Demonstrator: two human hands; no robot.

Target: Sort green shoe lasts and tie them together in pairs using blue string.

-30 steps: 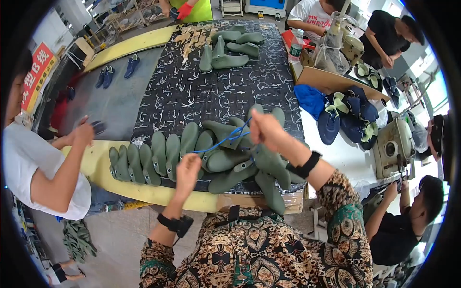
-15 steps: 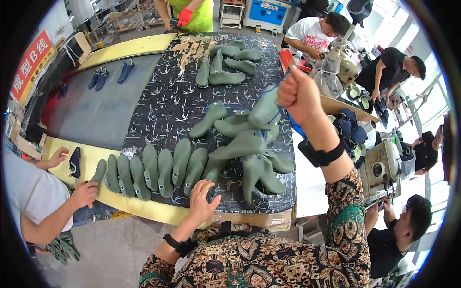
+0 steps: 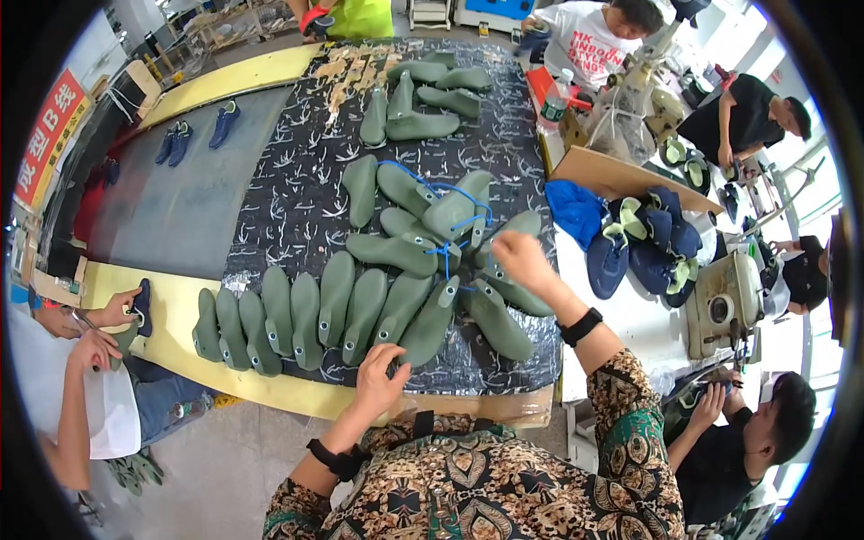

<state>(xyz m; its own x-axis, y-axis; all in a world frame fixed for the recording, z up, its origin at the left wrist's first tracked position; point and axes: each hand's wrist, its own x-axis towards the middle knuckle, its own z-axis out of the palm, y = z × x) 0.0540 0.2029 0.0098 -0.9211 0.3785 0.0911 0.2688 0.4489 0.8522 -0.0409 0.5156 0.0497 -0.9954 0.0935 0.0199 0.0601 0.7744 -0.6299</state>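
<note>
Green shoe lasts lie on the black patterned table covering. My right hand (image 3: 525, 261) is closed in a fist over the right side of a heap of lasts (image 3: 450, 216) strung on blue cord (image 3: 468, 221). What its fingers hold, if anything, is hidden. At the table's near edge my left hand (image 3: 382, 382) has its fingers curved and apart from the thumb. It is right beside the lower end of the rightmost last (image 3: 432, 322) in a slanted row of lasts (image 3: 306, 315), and holds nothing visible.
More lasts (image 3: 421, 124) lie at the far end of the table (image 3: 297, 180). A co-worker at the left handles a last (image 3: 126, 342) and a navy shoe (image 3: 142, 308). To the right are navy shoes (image 3: 652, 243), a blue cloth (image 3: 572, 212), a bottle (image 3: 555, 97) and a machine (image 3: 724, 306).
My right hand has come down toward me, and the raised, corded lasts now rest on the table. The left co-worker has drawn a last away from the row's end. My left hand barely moved.
</note>
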